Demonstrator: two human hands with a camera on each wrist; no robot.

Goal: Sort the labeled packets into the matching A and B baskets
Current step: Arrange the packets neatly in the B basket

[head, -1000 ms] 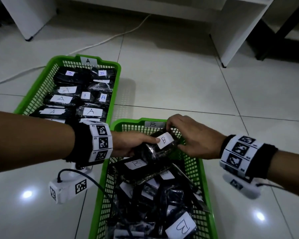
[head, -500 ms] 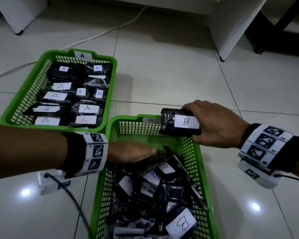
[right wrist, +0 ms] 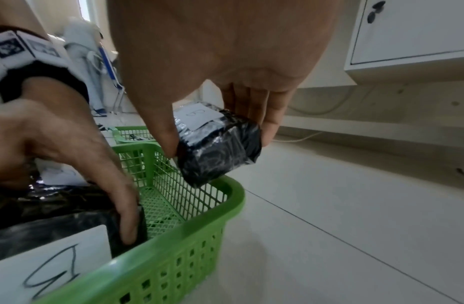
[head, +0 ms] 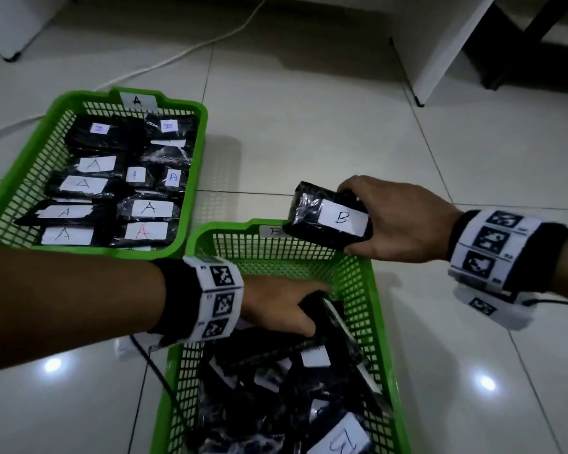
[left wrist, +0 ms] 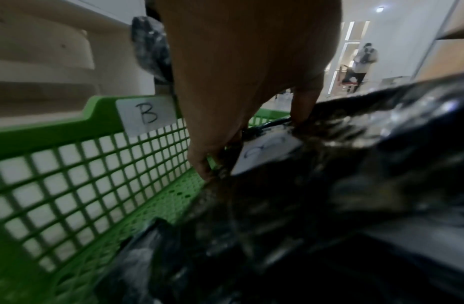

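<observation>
My right hand (head: 394, 221) grips a black packet labelled B (head: 328, 219) above the far rim of the green B basket (head: 379, 355); the right wrist view shows thumb and fingers (right wrist: 271, 127) clamped on that packet (right wrist: 217, 152). My left hand (head: 282, 306) is down inside the B basket, fingers curled round the end of a black packet (head: 315, 322) at the top of a pile. In the left wrist view its fingertips (left wrist: 204, 164) pinch that packet (left wrist: 264, 152) by its white label. The A basket (head: 197, 152) at the far left holds several A packets in rows.
The baskets stand on a white tiled floor (head: 309, 142). A white cable (head: 177, 55) runs behind the A basket. White furniture legs (head: 440, 60) stand at the far right, with a dark frame beside them. A person stands far off in the left wrist view (left wrist: 363, 61).
My right hand took the B packet from my left and carried it right and away to the basket's far rim. My left hand dropped into the pile and took hold of another packet.
</observation>
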